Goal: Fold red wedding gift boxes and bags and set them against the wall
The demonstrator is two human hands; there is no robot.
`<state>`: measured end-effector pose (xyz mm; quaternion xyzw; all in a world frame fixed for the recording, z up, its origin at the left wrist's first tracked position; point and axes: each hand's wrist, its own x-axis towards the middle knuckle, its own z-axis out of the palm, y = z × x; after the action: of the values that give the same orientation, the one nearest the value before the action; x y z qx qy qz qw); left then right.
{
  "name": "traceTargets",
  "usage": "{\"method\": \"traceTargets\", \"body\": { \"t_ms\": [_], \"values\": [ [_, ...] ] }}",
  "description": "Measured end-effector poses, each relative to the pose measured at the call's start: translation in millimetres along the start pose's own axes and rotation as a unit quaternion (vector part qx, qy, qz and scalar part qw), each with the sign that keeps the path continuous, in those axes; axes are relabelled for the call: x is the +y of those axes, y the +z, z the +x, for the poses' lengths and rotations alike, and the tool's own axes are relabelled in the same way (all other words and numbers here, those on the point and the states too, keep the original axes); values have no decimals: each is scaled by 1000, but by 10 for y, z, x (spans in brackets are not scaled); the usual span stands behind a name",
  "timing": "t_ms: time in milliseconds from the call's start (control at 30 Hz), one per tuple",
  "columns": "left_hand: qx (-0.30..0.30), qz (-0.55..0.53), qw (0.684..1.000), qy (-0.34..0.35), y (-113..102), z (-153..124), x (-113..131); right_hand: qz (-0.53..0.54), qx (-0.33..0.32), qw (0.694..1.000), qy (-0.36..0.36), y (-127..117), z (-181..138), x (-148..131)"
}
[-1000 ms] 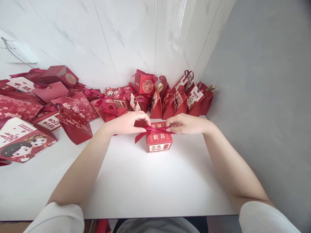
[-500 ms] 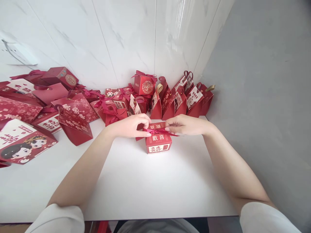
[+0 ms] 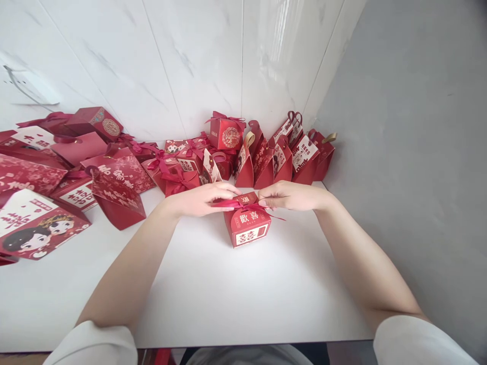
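Observation:
In front of me a red gift box [image 3: 249, 225] with white and gold lettering stands on the white table [image 3: 251, 294]. A dark pink ribbon [image 3: 246, 207] crosses its top and is gathered at the middle. My left hand [image 3: 207, 198] pinches the ribbon on the left side, its fingertips over the box's upper left edge. On the other side my right hand [image 3: 287, 195] pinches the ribbon close to the centre, and a loose ribbon end trails out below it to the right. The exact grip of the fingertips is partly hidden.
Ribbon-tied boxes [image 3: 182, 172] sit behind my left hand. Several upright red bags with loop handles [image 3: 281, 157] line the wall at the back right. A pile of red boxes [image 3: 68, 172] covers the left side. A grey wall [image 3: 411, 152] bounds the right.
The box has turned slightly and shifted a little toward me and to the right. My left fingers have stretched out straighter along the ribbon, while my right hand has barely moved.

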<state>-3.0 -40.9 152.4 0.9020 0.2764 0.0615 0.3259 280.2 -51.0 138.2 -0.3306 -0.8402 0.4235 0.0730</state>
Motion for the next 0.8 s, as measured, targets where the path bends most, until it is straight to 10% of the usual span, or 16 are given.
{"method": "traceTargets", "body": {
  "t_ms": [433,800],
  "values": [
    [96,7,992,-76,149,-50,137,-90,200,972,-84,151,-6,-186],
    [184,20,982,-36,140,-60,290,-185,190,951,-157,432,256,-173]
  ]
}}
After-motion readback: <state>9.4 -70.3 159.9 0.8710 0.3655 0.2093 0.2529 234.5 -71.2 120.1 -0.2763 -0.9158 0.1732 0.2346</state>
